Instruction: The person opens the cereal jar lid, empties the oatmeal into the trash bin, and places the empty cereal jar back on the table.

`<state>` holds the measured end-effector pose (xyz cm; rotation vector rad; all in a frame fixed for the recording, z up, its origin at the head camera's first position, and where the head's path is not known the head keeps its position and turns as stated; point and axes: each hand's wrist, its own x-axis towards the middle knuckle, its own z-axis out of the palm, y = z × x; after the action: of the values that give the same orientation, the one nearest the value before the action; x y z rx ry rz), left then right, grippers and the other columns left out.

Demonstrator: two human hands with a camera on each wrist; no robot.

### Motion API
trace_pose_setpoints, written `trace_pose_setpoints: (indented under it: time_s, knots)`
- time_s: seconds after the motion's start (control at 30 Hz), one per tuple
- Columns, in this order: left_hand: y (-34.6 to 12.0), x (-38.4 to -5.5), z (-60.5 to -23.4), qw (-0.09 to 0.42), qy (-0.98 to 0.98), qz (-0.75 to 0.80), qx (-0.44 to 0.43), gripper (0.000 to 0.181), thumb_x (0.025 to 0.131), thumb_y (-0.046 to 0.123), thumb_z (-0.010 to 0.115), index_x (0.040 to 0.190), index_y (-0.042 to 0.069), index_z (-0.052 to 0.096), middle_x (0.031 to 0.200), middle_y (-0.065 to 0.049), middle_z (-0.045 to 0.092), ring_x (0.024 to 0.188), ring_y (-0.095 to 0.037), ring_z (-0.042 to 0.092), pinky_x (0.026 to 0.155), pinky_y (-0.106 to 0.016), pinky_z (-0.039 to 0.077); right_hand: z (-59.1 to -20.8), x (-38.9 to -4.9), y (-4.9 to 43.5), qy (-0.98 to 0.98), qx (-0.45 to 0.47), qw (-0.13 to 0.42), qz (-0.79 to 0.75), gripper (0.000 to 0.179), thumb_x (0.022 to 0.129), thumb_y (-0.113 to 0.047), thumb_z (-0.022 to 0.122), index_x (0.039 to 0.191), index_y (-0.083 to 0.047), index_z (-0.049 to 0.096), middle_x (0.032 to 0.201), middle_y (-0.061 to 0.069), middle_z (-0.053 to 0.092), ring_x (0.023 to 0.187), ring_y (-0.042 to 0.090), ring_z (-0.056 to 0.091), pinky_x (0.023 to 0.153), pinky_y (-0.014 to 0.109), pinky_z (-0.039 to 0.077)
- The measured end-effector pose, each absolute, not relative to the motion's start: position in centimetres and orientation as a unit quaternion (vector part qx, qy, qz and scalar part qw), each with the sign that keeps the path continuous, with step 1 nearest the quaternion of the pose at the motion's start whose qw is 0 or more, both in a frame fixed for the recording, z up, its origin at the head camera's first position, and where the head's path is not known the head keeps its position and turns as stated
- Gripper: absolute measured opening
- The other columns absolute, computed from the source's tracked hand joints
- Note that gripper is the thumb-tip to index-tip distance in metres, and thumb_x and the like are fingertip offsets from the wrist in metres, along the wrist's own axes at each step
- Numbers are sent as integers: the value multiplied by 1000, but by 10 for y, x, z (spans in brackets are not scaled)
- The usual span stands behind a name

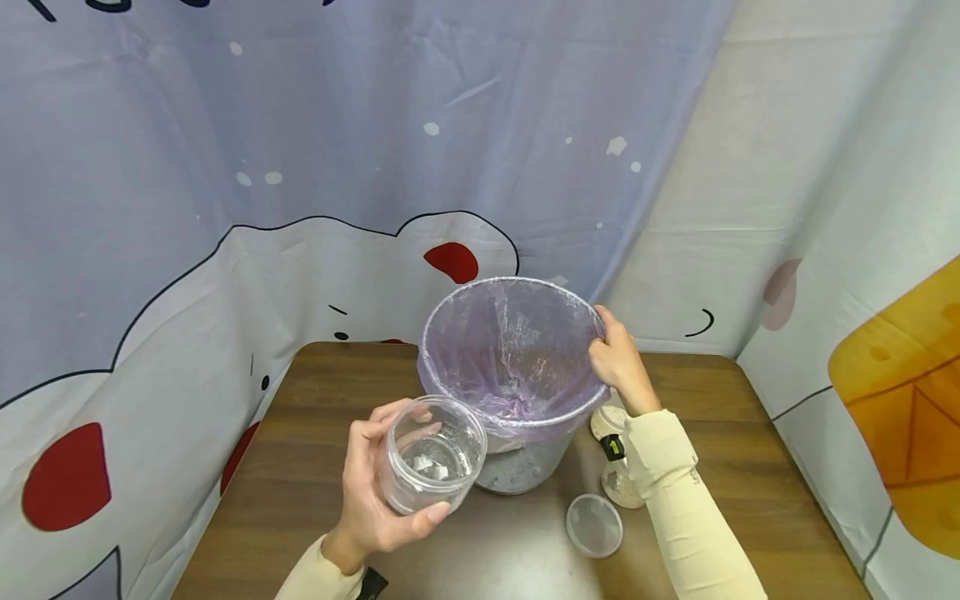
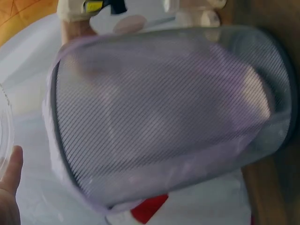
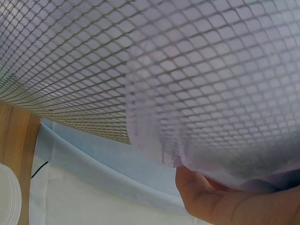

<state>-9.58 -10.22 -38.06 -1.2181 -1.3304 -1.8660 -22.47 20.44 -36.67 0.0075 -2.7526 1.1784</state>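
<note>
My left hand (image 1: 378, 492) grips a clear plastic jar (image 1: 401, 492), its open mouth facing up and tilted toward me. A few whitish bits show inside it. Just behind the jar stands a mesh wastebasket (image 2: 164, 112) lined with a thin purple bag (image 1: 517, 350), which is folded over the rim. My right hand (image 1: 621, 358) holds the wastebasket's rim on the right, with the bag's edge under the fingers (image 3: 192, 192). Only one fingertip (image 2: 13, 164) of the left hand and the jar's edge appear in the left wrist view.
On the wooden table (image 1: 337, 392), a round translucent lid (image 1: 594, 525) lies right of the wastebasket. A clear container with pale contents (image 1: 607, 421) stands beside the right forearm, partly hidden by it. Printed curtains (image 1: 360, 283) hang behind the table and along its sides.
</note>
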Motion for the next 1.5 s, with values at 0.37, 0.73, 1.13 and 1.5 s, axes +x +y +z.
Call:
trace_pose_setpoints:
  time_s: [0.37, 0.73, 1.13, 1.5]
  knots:
    - [-87, -88, -401, 253, -493, -687, -471, 80, 60, 3, 80, 102, -28, 19, 114, -43, 41, 110, -41, 50, 93, -44, 45, -364, -226, 204, -919, 2, 78, 387, 64, 79, -1, 33, 142, -2, 27, 138, 27, 37, 127, 42, 33, 105, 51, 27]
    - [-79, -85, -407, 258, -502, -686, -460, 91, 59, 5, 80, 113, -27, 14, 115, -39, 41, 109, -40, 50, 94, -43, 44, -365, -225, 205, -916, -3, 64, 395, 64, 80, -1, 32, 143, -4, 25, 140, 26, 34, 129, 41, 31, 106, 50, 25]
    - [-73, -86, -406, 286, -533, -649, -461, 87, 58, 13, 83, 114, -31, 32, 107, -34, 47, 102, -38, 55, 84, -47, 50, -366, -226, 205, -918, -6, 68, 391, 63, 80, -1, 33, 143, -4, 26, 139, 26, 35, 128, 42, 32, 106, 50, 26]
    - [-68, -81, -413, 298, -554, -638, -444, 85, 55, 16, 85, 108, -29, 37, 105, -29, 53, 100, -34, 56, 86, -41, 49, -367, -225, 205, -918, -6, 69, 391, 63, 80, -1, 34, 143, -3, 26, 140, 26, 35, 129, 41, 31, 107, 50, 25]
